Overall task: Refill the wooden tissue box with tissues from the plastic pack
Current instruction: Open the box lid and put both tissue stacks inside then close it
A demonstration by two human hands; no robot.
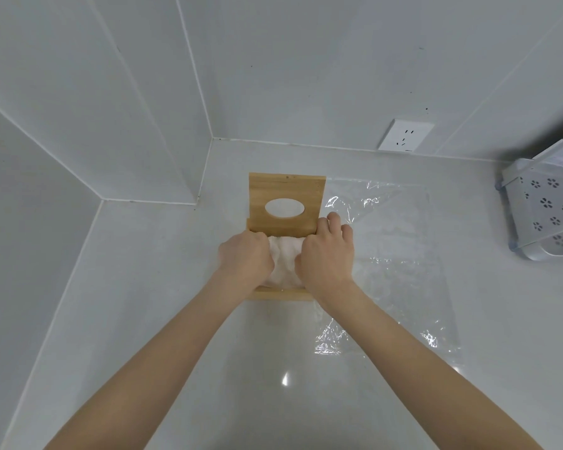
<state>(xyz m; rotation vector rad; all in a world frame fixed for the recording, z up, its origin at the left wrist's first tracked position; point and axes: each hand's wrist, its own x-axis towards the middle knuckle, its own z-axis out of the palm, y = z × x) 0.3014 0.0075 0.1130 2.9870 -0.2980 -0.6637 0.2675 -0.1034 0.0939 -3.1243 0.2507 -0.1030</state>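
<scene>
The wooden tissue box (281,296) lies on the white counter in the middle of the view. Its sliding lid (286,186), with an oval hole, is pushed back toward the wall. A stack of white tissues (285,258) sits in the open part of the box. My left hand (246,259) presses on the left side of the tissues with curled fingers. My right hand (327,251) presses on their right side, its fingertips at the lid's near right corner. The clear plastic pack (400,254) lies flat and crumpled on the counter just right of the box.
White tiled walls form a corner behind and left of the box. A wall socket (405,138) sits behind the plastic pack. A white perforated rack (548,209) stands at the right edge. The counter (143,287) stretches toward me below the box.
</scene>
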